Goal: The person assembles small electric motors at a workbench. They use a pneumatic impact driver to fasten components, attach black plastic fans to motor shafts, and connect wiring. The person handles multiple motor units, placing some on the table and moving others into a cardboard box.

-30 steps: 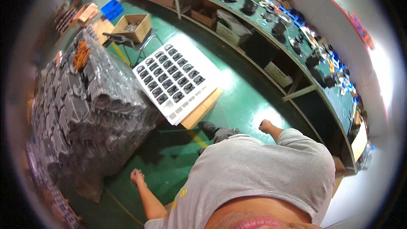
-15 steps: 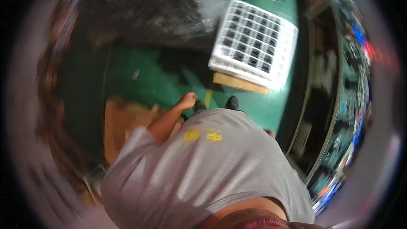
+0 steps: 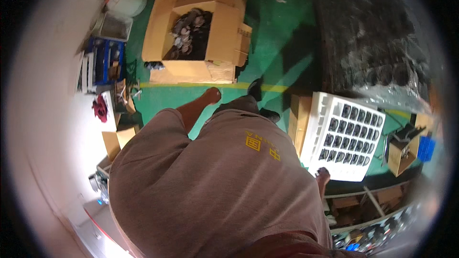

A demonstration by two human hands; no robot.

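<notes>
My left hand [image 3: 213, 95] hangs over the green floor in front of my body, its fingers curled in with nothing seen between them. Over on the right, my right hand [image 3: 323, 175] is at the near-left corner of a white tray [image 3: 314, 136]; the view does not show whether it touches it. The fingers look bent, and something dark shows at their tips, too small to name. Rows of round black parts [image 3: 350, 129] sit in the tray's pockets. Beside the tray's left edge is a brown cardboard box [image 3: 300, 122].
Ahead, an open carton [image 3: 224, 33] holds a heap of dark and pale pieces. A large plastic-covered dark stack [image 3: 370, 38] stands at the far right. Blue crates [image 3: 103, 59] and a white wall [image 3: 52, 100] are on the left. Shelving [image 3: 368, 205] lies at the lower right.
My view has swung left, so the tray and the plastic-covered stack now sit further right. The open carton and wall have come into sight. My right hand shows more fully beside the tray.
</notes>
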